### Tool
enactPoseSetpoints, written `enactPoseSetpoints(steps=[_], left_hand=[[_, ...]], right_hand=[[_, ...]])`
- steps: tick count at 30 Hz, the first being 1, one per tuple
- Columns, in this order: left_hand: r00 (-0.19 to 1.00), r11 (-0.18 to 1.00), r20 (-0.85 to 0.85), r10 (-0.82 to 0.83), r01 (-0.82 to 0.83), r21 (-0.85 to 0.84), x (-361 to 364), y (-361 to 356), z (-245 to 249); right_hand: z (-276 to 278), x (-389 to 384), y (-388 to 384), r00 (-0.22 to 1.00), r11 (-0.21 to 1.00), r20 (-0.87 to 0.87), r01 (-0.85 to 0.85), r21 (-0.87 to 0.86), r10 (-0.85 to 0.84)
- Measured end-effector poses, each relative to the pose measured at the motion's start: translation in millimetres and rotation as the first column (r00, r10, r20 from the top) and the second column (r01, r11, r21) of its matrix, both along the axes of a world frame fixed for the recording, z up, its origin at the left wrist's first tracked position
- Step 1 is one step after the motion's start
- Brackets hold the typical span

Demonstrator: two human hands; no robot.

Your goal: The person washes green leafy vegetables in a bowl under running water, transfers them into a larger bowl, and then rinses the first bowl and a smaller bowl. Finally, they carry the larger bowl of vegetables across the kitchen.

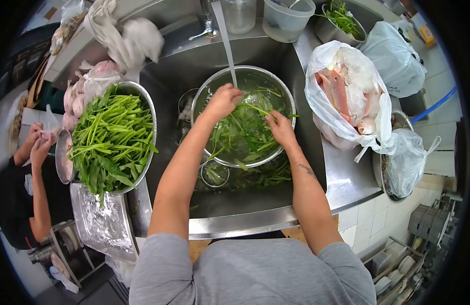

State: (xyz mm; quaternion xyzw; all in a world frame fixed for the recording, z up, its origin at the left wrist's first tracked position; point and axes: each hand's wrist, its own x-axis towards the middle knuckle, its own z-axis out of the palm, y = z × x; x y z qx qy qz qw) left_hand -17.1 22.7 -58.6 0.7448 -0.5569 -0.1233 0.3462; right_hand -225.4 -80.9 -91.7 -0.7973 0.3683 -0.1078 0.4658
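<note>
Green leafy stems (242, 134) are handled in a steel bowl (278, 84) in the middle of the sink (166, 76).
A few stems are pinched by the closed right hand (280, 129) at the bowl's right side; the left hand (222, 101) is curled under the water stream (227, 51), and it cannot be told whether anything is gripped. A heaped bowl of greens (110, 137) is set on the sink's left edge, a bag of fish (347, 96) on the right.
</note>
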Motion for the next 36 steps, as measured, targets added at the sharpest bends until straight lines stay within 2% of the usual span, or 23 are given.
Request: enactPoseSetpoints(steps=[3, 6, 7, 8, 9, 10, 11, 12, 14, 15, 18, 19, 20, 22, 25, 27, 30, 31, 34, 35, 36], left_hand=[[0.958, 0.967, 0.137, -0.252, 0.253, 0.01, -14, -15, -9], [0.929, 0.918, 0.125, -0.348, 0.311, 0.245, -22, -25, -11], [0.938, 0.93, 0.092, -0.334, 0.312, 0.195, -22, -26, -10], [0.987, 0.974, -0.032, -0.155, 0.158, 0.161, -20, -28, -7], [0.987, 0.989, -0.158, 0.029, -0.006, 0.147, -16, -30, -5], [0.936, 0.973, -0.281, 0.21, -0.172, 0.154, -7, -32, -6], [0.832, 0.966, -0.496, 0.249, -0.248, 0.07, 12, -32, -8], [0.685, 0.942, -0.686, 0.244, -0.335, 0.0, 30, -35, -11], [0.657, 0.961, -0.743, 0.13, -0.268, -0.07, 28, -38, 15], [0.636, 0.965, -0.768, 0.075, -0.24, -0.104, 26, -38, 27], [0.701, 0.994, -0.711, -0.053, -0.031, -0.104, 8, -50, 42], [0.693, 0.995, -0.717, -0.074, 0.006, -0.098, 2, -53, 45], [0.702, 0.994, -0.708, -0.08, 0.001, -0.112, 1, -52, 50], [0.716, 0.99, -0.692, -0.09, -0.01, -0.14, -10, -48, 76], [0.665, 0.976, -0.742, -0.084, -0.094, -0.194, -12, -42, 91], [0.68, 0.962, -0.718, -0.151, -0.065, -0.264, -12, -38, 105], [0.584, 0.897, -0.762, -0.28, -0.125, -0.425, -20, -33, 129], [0.582, 0.893, -0.763, -0.281, -0.133, -0.431, -24, -30, 141], [0.682, 0.959, -0.72, -0.13, -0.097, -0.265, -24, -29, 135], [0.804, 0.982, -0.588, 0.087, -0.167, -0.083, -33, -30, 126], [0.922, 0.987, -0.369, 0.121, -0.149, -0.05, -38, -25, 103]], right_hand=[[2, 1, 0, 0.999, 1.0, 0.051, -0.002, 0.004, 0.002], [2, 1, 0, 0.991, 0.999, 0.132, 0.012, -0.04, -0.006], [3, 2, 0, 0.986, 0.999, 0.169, 0.022, -0.049, -0.014], [4, 1, 0, 0.978, 0.998, 0.205, 0.035, -0.059, -0.022], [7, 0, -1, 0.983, 0.998, 0.171, 0.063, -0.013, -0.06], [11, 0, -2, 0.986, 0.995, 0.136, 0.091, 0.031, -0.094], [12, -1, -2, 0.987, 0.99, 0.097, 0.12, 0.075, -0.127], [6, -1, -4, 0.994, 0.987, 0.046, 0.1, -0.125, -0.094], [-15, -7, -5, 0.994, 0.87, -0.085, 0.012, -0.493, -0.062], [-9, -6, 1, 0.983, 0.913, -0.178, -0.023, -0.407, -0.054], [-32, -5, 11, 0.966, 0.93, -0.167, -0.238, -0.279, 0.197], [-40, -6, 12, 0.92, 0.938, -0.235, -0.34, -0.075, 0.314], [-48, -9, 13, 0.835, 0.903, -0.372, -0.429, 0.019, 0.405], [-48, -11, 20, 0.581, 0.805, -0.585, -0.541, 0.243, 0.567], [-46, -8, 17, 0.493, 0.755, -0.6, -0.568, 0.326, 0.63], [-45, -9, 20, 0.519, 0.765, -0.595, -0.578, 0.284, 0.614], [-37, -7, 19, 0.578, 0.822, -0.609, -0.514, 0.245, 0.543], [-34, -5, 18, 0.597, 0.845, -0.618, -0.48, 0.236, 0.512], [-33, -2, 14, 0.692, 0.905, -0.614, -0.417, 0.09, 0.38], [-33, -3, 15, 0.749, 0.919, -0.575, -0.394, 0.015, 0.331], [-36, -7, 17, 0.801, 0.929, -0.528, -0.366, -0.056, 0.284]])
